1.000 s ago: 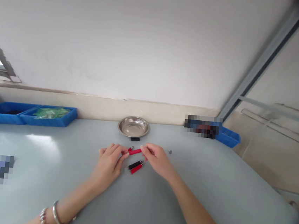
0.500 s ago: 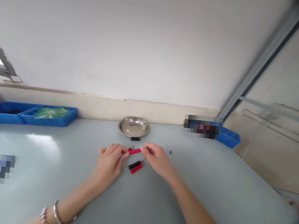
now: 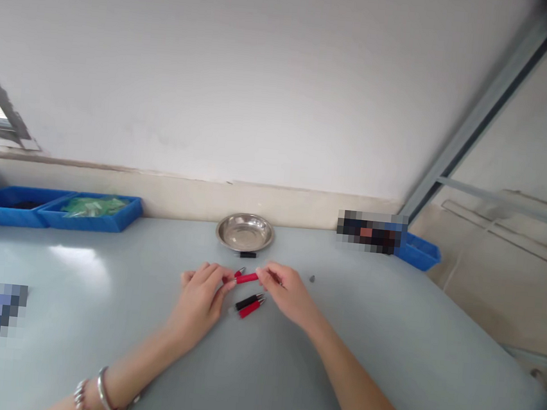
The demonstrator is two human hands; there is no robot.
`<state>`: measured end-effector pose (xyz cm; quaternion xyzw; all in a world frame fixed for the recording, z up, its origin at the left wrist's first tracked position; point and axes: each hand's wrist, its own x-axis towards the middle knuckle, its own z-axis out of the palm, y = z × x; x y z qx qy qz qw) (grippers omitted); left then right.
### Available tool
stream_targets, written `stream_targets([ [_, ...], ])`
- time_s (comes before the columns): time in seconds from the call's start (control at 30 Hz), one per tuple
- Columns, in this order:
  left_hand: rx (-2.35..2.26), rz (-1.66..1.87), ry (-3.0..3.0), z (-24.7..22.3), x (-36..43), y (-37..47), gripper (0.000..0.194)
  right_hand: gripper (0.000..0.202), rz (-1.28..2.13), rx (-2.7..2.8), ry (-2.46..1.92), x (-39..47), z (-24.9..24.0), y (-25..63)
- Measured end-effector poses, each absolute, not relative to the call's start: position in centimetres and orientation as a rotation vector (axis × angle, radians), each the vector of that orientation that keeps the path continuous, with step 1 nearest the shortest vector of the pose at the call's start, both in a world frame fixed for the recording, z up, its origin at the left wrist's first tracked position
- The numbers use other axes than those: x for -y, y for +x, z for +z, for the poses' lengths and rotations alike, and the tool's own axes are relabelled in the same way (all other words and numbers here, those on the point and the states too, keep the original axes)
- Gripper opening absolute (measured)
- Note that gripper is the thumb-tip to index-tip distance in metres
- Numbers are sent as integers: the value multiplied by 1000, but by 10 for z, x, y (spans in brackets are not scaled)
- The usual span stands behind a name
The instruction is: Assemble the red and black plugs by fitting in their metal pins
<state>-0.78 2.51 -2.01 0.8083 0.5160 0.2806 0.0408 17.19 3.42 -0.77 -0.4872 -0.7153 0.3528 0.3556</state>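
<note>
Between both hands is a red pen (image 3: 247, 278), held roughly level above the table. My left hand (image 3: 204, 292) pinches its left end, and my right hand (image 3: 282, 286) pinches the right end; the fingers cover both tips. Just behind it, another red pen piece (image 3: 239, 272) shows partly, mostly hidden by my left fingers. A black pen part (image 3: 247, 302) and a red pen part (image 3: 250, 308) lie side by side below, each with a silvery tip. Farther back, a short black piece (image 3: 248, 255) rests before the metal dish.
A round metal dish (image 3: 245, 233) stands near the wall. Two blue bins (image 3: 91, 221) sit at the back left, one with green plastic bags (image 3: 94, 206). Another blue bin (image 3: 418, 251) is at the back right. A small grey cone (image 3: 312, 278) lies right of my hand.
</note>
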Motion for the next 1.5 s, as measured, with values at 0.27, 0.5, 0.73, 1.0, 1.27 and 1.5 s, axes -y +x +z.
stream_targets([
  [0.27, -1623, 875, 2473, -20, -24, -8, 21, 21, 930, 1812, -1280, -33, -6, 171],
  [0.5, -1577, 854, 2472, -20, -24, -8, 19, 33, 871, 1869, -1275, -35, -7, 172],
  [0.73, -1614, 875, 2466, -21, -24, -9, 20, 24, 952, 1824, -1273, -32, -6, 171],
  [1.0, -1579, 852, 2472, -20, -24, -8, 22, 23, 919, 1863, -1243, -34, -7, 171],
  [1.27, -1597, 806, 2475, -21, -25, -8, 23, 24, 882, 1859, -1296, -35, -9, 171],
  [1.5, -1716, 704, 2404, -24, -30, -13, 22, 25, 784, 1858, -1413, -38, -15, 172],
])
